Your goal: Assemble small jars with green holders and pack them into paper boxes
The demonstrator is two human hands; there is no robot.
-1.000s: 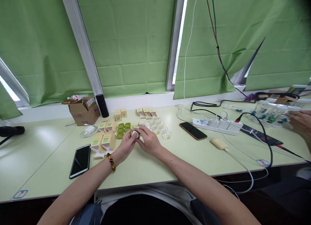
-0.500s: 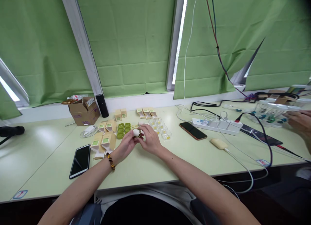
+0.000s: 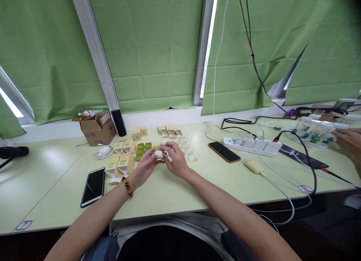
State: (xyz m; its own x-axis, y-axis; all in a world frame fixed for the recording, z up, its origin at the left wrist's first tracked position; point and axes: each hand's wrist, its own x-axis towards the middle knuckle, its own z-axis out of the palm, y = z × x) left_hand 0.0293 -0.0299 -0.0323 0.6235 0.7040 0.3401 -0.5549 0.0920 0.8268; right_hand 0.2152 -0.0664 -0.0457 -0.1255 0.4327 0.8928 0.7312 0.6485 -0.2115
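Observation:
My left hand [image 3: 146, 165] and my right hand [image 3: 175, 159] meet over the middle of the pale green table [image 3: 180, 186], both pinching a small white case [image 3: 159, 154] with a green edge, held a little above the tabletop. Just behind it sit several small green trays [image 3: 143, 149]. Tan cardboard boxes [image 3: 121, 161] with green windows lie to the left of my hands. A cluster of small clear cups [image 3: 188, 150] with yellow bits stands to the right. A bead bracelet circles my left wrist.
A black phone [image 3: 93, 186] lies at the left, another phone [image 3: 224, 151] right of centre. A power strip [image 3: 252, 144] with cables, a beige mouse [image 3: 254, 166], an open carton [image 3: 97, 131], a black cylinder [image 3: 118, 122]. Another person's hand [image 3: 348, 141] works at the far right.
Both hands have lifted the small case slightly and turned it; its white face now shows toward me, where a second ago more of its green and dark side showed.

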